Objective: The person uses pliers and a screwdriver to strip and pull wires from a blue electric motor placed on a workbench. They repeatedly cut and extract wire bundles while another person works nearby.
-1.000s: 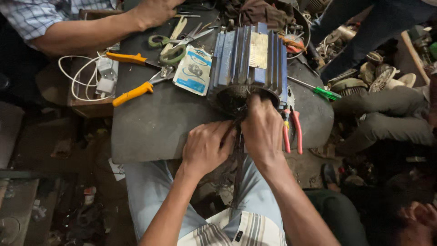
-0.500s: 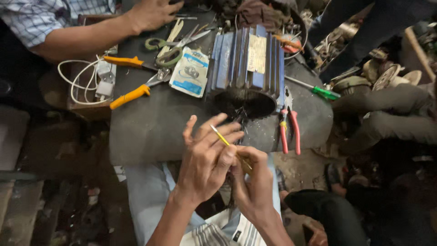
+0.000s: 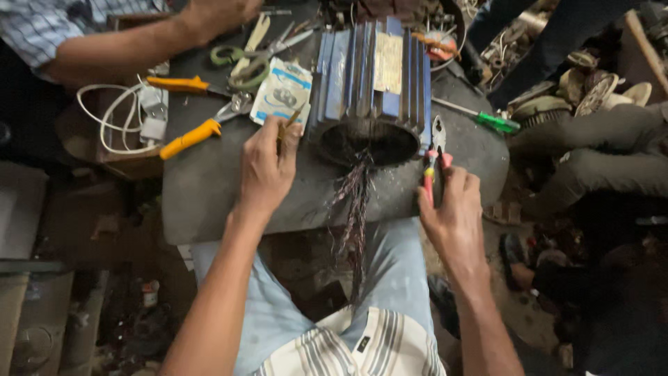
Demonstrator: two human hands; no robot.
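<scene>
A blue finned motor housing [image 3: 372, 83] lies on a dark round work surface [image 3: 209, 188], its open end towards me. A bundle of dark wires [image 3: 355, 209] hangs out of it over the edge. My left hand [image 3: 268, 167] rests on the surface left of the housing and pinches a thin yellowish stick [image 3: 289, 122]. My right hand [image 3: 452, 205] is at the right of the housing, fingers closing round the red handles of pliers [image 3: 435, 157].
Yellow-handled tools [image 3: 188, 136], green-handled scissors [image 3: 240, 59], a flat packet [image 3: 282, 90] and a green screwdriver [image 3: 487, 118] lie on the surface. Another person's forearm [image 3: 132, 49] reaches in at top left. A white cable [image 3: 111, 118] lies left. Cluttered parts sit at right.
Both hands left the wire bundle and moved apart. The left went to the surface with the thin stick; the right reached to the red-handled pliers. The wires now hang free.
</scene>
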